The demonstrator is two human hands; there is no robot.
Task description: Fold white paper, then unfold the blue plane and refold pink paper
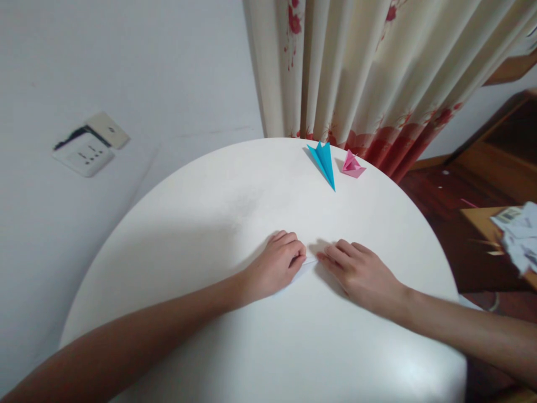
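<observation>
- A folded piece of white paper (302, 270) lies at the near middle of the tabletop, between the two hands; only a slim wedge of it shows, with most of its left part hidden under the left hand.
- The left hand (274, 263) covers the paper from the left, its fingers curled inward and nearly closed, the thumb and bent forefinger holding the paper near its visible upper edge.
- The right hand (361, 272) is on the other side, palm down and loosely bent, its foremost fingertips at the paper's narrow right end; its thumb is hidden, so whether it pinches the paper or only touches it cannot be told.
- Around both hands spreads the round white table (201, 196), with shadows of the arms across it.
- Well beyond the hands, near the far rim, a blue paper plane (324, 166) points its nose back toward the right hand.
- Just right of the plane, apart from it, sits a small pink origami piece (353, 166).
- Behind the table hangs a cream curtain (327, 67) with red flowers; left of it, a white socket plate (86, 155) is on the wall.
- At far right, crumpled papers (522, 235) lie on a wooden surface.
</observation>
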